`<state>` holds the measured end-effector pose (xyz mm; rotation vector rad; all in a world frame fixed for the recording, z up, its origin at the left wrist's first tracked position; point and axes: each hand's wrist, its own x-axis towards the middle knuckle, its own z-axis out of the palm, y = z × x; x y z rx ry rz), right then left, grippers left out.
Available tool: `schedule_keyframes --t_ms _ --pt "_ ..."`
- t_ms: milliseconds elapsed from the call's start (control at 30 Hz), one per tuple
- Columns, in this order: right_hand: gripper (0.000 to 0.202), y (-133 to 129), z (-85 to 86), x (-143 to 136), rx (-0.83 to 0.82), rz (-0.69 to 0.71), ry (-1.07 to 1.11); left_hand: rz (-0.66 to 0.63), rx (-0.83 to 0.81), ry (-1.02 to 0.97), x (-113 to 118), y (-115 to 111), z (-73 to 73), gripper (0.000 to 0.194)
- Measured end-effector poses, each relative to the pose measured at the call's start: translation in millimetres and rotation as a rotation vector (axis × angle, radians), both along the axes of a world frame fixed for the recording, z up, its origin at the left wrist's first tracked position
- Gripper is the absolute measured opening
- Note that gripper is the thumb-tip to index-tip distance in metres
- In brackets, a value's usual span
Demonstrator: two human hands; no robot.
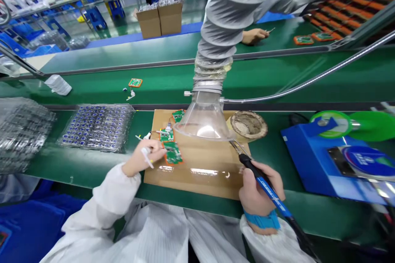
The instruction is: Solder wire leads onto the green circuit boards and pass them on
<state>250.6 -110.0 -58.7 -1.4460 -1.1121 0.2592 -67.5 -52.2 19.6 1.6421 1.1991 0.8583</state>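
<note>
A glossy green tabletop (80,168) spans the near side of a workroom, carrying a brown rectangular mat (210,187). On the mat's left part lies a green circuit board with orange edging (173,153). The left hand (148,154) has its fingers together at the board's left edge, a white plastic piece (146,155) across them; what they pinch I cannot tell. Two smaller green boards (167,135) lie just beyond. To the right, the right hand (262,187) is clamped around a blue-and-black soldering iron (268,189), its metal end near a clear plastic funnel (205,119) and a round, crusted pot (261,125). Farther left sits a clear tray of blue parts (97,127); far right, a blue boxy unit (304,160). Across the far side, a co-worker's hand (253,36) holds a thin tool.
</note>
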Motion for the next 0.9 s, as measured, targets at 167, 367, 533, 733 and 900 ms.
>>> schedule_keyframes --t_ms 167,367,533,733,900 --pt "0.028 -8 17.7 -29 -0.072 0.180 -0.001 -0.330 0.155 0.158 39 -1 -30.6 0.019" --pt "0.036 -7 12.9 -58 -0.277 0.636 -0.075 -0.305 0.327 0.288 9 4 -39.3 0.041" --pt "0.046 -1 12.4 -72 -0.329 0.603 -0.078 -0.184 0.457 0.420 -4 -1 -42.1 0.043" --pt "0.049 -5 15.2 -70 -0.328 0.590 -0.115 0.162 0.497 0.689 -60 -17 -11.4 0.031" --pt "0.049 -4 5.5 -64 -0.353 0.643 -0.131 0.750 0.178 0.911 -175 5 6.6 0.024"
